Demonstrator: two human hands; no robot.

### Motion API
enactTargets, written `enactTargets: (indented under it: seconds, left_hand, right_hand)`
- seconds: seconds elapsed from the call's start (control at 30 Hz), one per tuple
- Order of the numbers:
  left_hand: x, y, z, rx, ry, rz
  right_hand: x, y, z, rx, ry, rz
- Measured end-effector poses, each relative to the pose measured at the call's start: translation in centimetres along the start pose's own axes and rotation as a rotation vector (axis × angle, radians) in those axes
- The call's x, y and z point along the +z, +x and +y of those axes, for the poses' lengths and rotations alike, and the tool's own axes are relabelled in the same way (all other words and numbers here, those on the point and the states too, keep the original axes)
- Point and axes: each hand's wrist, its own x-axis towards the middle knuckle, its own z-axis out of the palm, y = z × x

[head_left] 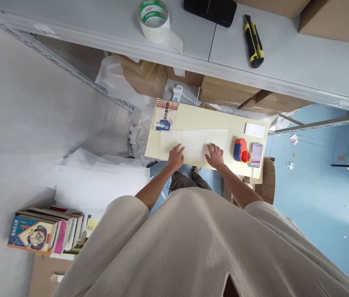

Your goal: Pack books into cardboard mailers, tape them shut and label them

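On a cream tabletop [193,115] lies a thin whitish sheet [196,142], its left part plainer and its right part faintly lined. My left hand [176,156] rests on the sheet's near left part, fingers slightly bent and not gripping anything. Toward the right, my right hand [215,155] presses on the same sheet with its fingers spread. A book or booklet with a printed cover [166,114] lies at the table's far left corner. Right of my right hand stands a red and blue holder, perhaps a tape dispenser [240,150].
Beside the holder sit a blurred-out device [255,154] and a white flat box [254,129]. Overhead, a grey shelf [100,29] carries a tape roll [154,20], a black phone-like object [211,10] and a utility knife [253,41]. White sheets [100,181] and stacked books [47,231] are at left.
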Motion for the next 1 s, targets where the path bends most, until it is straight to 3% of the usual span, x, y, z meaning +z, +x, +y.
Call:
enactTargets:
  seconds: [0.1, 0.2, 0.5, 1.0]
  left_hand:
    - [1.8, -0.3, 1.4, 0.045, 0.058, -0.112]
    - [2.6, -0.5, 1.2, 0.019, 0.091, -0.116]
    - [1.4, -0.7, -1.6, 0.032, 0.079, -0.118]
    - [2.2, -1.6, -1.2, 0.034, 0.107, -0.093]
  right_hand:
    - [0.2, -0.9, -0.6, 0.012, -0.028, -0.02]
    - [0.4, -1.7, -0.9, 0.022, -0.06, -0.027]
    - [0.9, -2.9, -0.8, 0.015, -0.024, -0.008]
    - [0.6, -2.4, -1.3, 0.05, -0.108, -0.061]
